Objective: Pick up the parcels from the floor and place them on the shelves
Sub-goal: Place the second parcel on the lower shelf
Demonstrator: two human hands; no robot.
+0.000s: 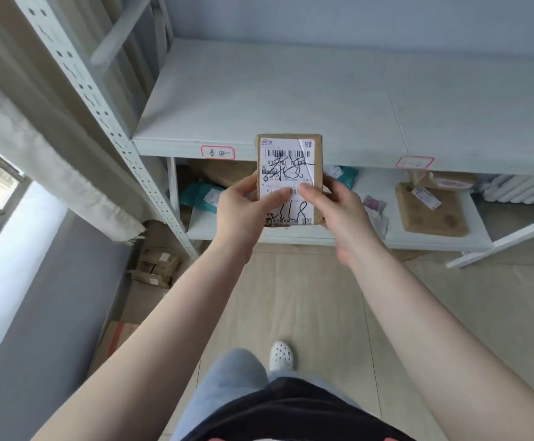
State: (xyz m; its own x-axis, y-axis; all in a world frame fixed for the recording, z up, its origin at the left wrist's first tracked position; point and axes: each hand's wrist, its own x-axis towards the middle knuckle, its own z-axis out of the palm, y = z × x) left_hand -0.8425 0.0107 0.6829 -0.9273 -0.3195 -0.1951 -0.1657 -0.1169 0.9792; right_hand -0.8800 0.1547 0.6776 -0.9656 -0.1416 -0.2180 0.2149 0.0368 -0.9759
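Observation:
I hold a small brown cardboard parcel upright in front of me, its white barcode label with black handwriting facing me. My left hand grips its lower left edge, thumb across the label. My right hand grips its lower right edge, thumb also on the label. The parcel hovers just in front of the front lip of the pale shelf board, between a red-framed tag and another tag.
The lower shelf holds teal bags, a flat brown parcel and small packets. Brown boxes lie on the floor by the perforated shelf post. A wall and window stand at left. My foot is on the tiled floor.

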